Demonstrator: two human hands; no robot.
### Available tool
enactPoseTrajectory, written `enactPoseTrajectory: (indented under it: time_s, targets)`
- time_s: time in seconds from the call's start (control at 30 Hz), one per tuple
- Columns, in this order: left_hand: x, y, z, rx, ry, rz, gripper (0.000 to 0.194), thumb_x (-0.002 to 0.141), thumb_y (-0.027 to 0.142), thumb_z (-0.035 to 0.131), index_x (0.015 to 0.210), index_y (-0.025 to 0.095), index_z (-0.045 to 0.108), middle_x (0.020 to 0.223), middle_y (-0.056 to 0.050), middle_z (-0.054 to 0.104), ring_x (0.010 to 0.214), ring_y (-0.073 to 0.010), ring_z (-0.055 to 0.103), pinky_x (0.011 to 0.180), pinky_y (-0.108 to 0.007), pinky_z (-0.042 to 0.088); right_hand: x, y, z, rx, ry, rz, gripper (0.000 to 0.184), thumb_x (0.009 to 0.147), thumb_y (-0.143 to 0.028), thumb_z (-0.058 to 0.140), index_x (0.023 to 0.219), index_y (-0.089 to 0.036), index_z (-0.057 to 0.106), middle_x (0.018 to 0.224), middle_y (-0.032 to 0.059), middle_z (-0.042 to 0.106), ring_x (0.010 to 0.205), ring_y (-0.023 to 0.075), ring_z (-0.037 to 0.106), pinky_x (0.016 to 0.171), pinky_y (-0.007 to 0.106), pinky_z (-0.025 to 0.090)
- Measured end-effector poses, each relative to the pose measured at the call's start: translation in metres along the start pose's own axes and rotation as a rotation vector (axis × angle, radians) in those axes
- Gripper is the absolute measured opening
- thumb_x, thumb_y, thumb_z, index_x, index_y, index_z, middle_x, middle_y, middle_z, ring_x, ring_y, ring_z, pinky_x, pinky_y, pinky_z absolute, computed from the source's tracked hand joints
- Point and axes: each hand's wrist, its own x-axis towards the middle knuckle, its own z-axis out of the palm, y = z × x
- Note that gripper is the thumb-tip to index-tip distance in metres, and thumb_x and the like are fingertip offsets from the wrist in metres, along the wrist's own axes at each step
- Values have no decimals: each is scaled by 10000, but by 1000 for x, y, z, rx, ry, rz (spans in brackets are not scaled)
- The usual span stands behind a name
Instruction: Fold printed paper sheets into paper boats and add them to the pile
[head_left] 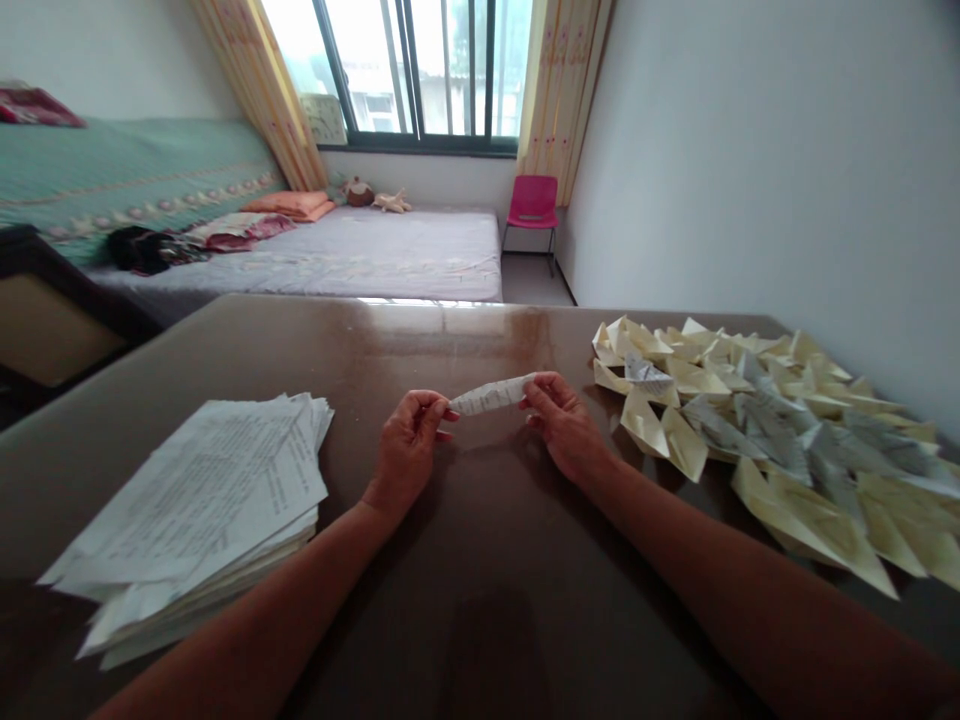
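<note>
A home bedroom, shown by the wide, lavender-sheeted bed (420, 245), flat orange fabric pillows (294, 203), 2 small figures (391, 202), brown and beige, probably plush toys, and long yellow floral curtains (559, 95).

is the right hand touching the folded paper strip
Touching. The head view shows the right hand pinching the right end of the folded paper strip.

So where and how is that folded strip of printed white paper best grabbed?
Probably at both ends, from left and right: the folded strip of printed white paper is narrow and stretches sideways between the left hand and the right hand.
</note>
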Motion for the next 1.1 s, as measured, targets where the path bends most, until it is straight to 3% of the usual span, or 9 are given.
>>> enactPoseTrajectory:
  time_s: [0.17, 0.3, 0.37, 0.47, 0.53, 0.63, 0.8, 0.97, 1.1]
  targets:
    - [-2, 0, 0, -17, -100, 81, 238, 869, 396, 549, 987, 190, 541, 1079, -60, 628, 927, -158, 623, 709, -279, 574, -1, 0, -1, -69, -50, -77, 288, 762, -467, 669, 860, -229, 539, 789, -21, 582, 708, 115, 550, 584, 208, 429]
    - [-5, 0, 2, 74, -173, 120, 618, 675, 345, 772, 1215, 237, 491, 1249, -86, 584, 1121, -209, 562, 838, -323, 545, -5, 0, 2, -176, -139, -147, 257, 804, -453, 635, 847, -214, 549, 800, -5, 611, 704, 120, 540, 616, 231, 437]
    - [-6, 0, 4, 80, -187, 97, 670, 626, 321, 806, 1217, 231, 502, 1220, -88, 612, 1085, -214, 591, 837, -328, 545, -7, 0, 4, -200, -186, -155, 254, 818, -455, 620, 851, -215, 545, 859, 12, 644, 742, 129, 558, 645, 243, 449]
    - [-6, 1, 6, 22, -153, 34, 358, 702, 344, 744, 984, 191, 586, 1131, -85, 668, 858, -173, 667, 738, -296, 555, -8, 1, 5, -174, -229, -146, 254, 817, -460, 621, 857, -226, 530, 928, 17, 671, 778, 137, 580, 668, 252, 468]
    - [-5, 2, 5, -34, -140, -8, 252, 730, 356, 715, 817, 175, 562, 1117, -82, 680, 731, -145, 665, 639, -260, 540, -9, 1, 6, -137, -230, -122, 266, 805, -469, 630, 860, -235, 518, 961, 15, 676, 801, 143, 593, 664, 255, 485]
    - [-2, 1, 3, -50, -137, -30, 262, 730, 352, 715, 708, 168, 530, 999, -49, 714, 678, -126, 644, 595, -228, 504, -8, 0, 6, -66, -208, -72, 285, 786, -481, 644, 864, -246, 503, 1013, 16, 677, 861, 158, 609, 675, 263, 512]
    - [0, 0, 1, 35, -74, 4, 275, 735, 390, 709, 699, 162, 561, 826, -14, 713, 639, -110, 598, 586, -211, 466, -8, -1, 6, 99, -189, 27, 275, 778, -443, 662, 868, -251, 488, 1060, 9, 670, 883, 148, 617, 701, 252, 516]
    - [-3, 3, 1, 187, -27, 22, 276, 739, 408, 699, 697, 163, 579, 676, 18, 661, 541, -85, 512, 497, -186, 394, -8, 0, 6, 137, -249, 89, 308, 740, -419, 705, 917, -250, 519, 964, -1, 659, 824, 136, 610, 642, 231, 497]
    - [-8, 6, 4, 235, -56, 59, 243, 744, 385, 695, 694, 171, 592, 666, 30, 655, 562, -90, 522, 513, -185, 401, -12, 0, 11, 9, -309, 97, 405, 609, -360, 811, 910, -211, 584, 722, -42, 616, 605, 94, 532, 553, 214, 424]
